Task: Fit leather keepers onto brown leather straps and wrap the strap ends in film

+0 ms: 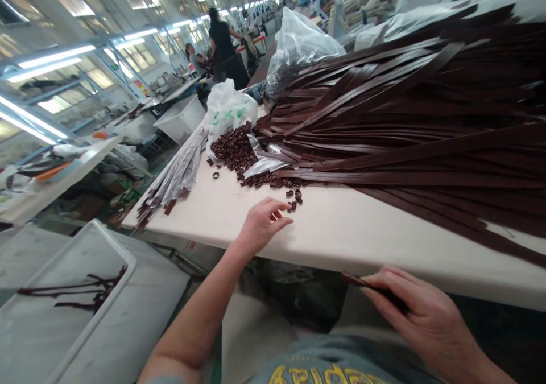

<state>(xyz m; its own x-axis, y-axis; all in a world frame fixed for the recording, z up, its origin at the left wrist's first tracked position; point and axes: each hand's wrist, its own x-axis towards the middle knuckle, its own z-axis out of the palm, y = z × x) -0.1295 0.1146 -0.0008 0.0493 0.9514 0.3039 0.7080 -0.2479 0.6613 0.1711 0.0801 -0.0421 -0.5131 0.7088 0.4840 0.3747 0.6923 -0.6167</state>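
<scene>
My left hand (263, 222) is over the table, its thumb and fingers apart and nothing visible between them. Right by its fingertips lie a few small dark brown leather loops (292, 206), at the near edge of a heap of such loops (236, 148). In front of my body, just off the table's near edge, my right hand (416, 307) is closed round a dark brown leather strap (355, 280). One end of that strap sticks out past the thumb; most of the rest is hidden in the palm.
Long dark brown straps (405, 145) cover the right side of the white table (239, 213). A white plastic bag (230, 108) stands behind the loops, and wrapped strips (177, 170) lie to the left. On the floor at left is a white bin (140, 264) with strap pieces inside. People work farther back.
</scene>
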